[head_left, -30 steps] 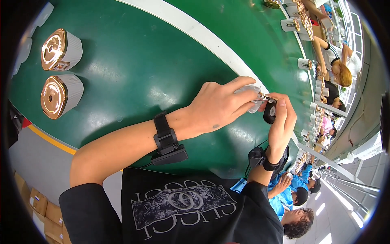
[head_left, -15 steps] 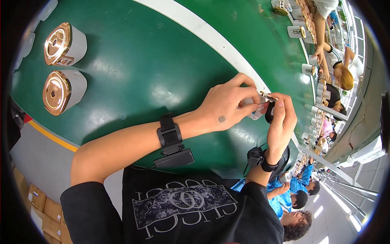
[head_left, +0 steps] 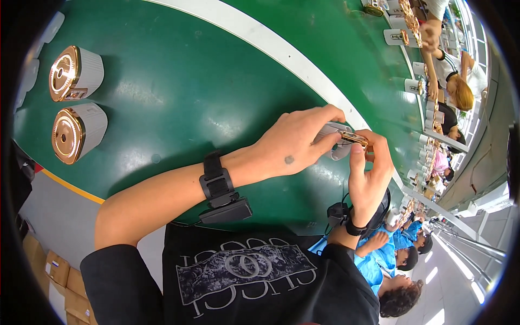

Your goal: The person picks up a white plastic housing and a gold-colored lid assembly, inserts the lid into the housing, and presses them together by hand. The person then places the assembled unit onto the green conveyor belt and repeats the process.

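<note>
My left forearm [head_left: 162, 189] points right from a bent elbow [head_left: 112, 221]; my left hand [head_left: 292, 142] curls its fingers [head_left: 328, 112] near my curled right hand [head_left: 370, 176].

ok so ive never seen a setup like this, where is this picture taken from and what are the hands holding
There is no robot here, just a person using two bare hands. The picture comes from a wide fisheye camera worn on their head, so straight edges look bent. On the green table, toward the left, stand two white tubs with gold tops. The right hand pinches a small gold-edged piece. The left hand has its fingers at a pale, cup-like piece right beside it; I can't tell how firmly, or whether the pieces are joined. Other people appear at the right.
</note>
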A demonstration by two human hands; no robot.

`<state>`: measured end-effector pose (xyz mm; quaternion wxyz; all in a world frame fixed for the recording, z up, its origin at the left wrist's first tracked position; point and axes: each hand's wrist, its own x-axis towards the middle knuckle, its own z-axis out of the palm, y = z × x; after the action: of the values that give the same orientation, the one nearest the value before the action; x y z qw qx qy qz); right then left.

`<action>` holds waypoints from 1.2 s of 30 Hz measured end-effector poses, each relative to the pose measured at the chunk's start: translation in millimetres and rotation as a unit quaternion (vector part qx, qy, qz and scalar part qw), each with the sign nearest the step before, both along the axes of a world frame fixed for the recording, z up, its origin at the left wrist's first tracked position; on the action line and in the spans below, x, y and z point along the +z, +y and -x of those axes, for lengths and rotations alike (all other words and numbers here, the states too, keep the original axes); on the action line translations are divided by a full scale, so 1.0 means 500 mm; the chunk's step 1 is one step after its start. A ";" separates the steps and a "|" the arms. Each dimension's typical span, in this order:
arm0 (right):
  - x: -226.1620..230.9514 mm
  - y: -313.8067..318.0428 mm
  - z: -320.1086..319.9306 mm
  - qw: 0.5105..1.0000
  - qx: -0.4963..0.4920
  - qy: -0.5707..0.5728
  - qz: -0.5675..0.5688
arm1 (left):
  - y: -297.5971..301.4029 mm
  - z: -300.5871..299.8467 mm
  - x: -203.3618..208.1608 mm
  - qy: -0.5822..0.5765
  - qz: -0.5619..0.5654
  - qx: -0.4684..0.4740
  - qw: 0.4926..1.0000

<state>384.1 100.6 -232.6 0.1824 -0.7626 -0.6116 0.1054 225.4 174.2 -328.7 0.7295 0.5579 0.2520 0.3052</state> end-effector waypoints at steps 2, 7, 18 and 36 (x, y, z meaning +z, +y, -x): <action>0.000 -0.001 0.001 1.000 -0.003 0.000 0.003 | 0.001 -0.003 -0.004 -0.016 0.035 -0.026 0.999; -0.005 -0.005 0.000 1.000 -0.004 -0.013 0.002 | -0.001 -0.009 -0.014 -0.005 -0.018 -0.036 0.999; -0.004 -0.001 0.005 1.000 -0.005 -0.005 -0.001 | -0.010 -0.006 -0.017 0.016 -0.078 0.002 0.997; 0.004 0.001 0.018 0.997 0.018 -0.069 0.033 | -0.020 -0.006 -0.031 0.011 -0.105 0.003 0.994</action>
<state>375.3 101.1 -230.7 0.1124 -0.7626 -0.6325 0.0755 228.6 164.4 -344.3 0.6631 0.6339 0.2285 0.3260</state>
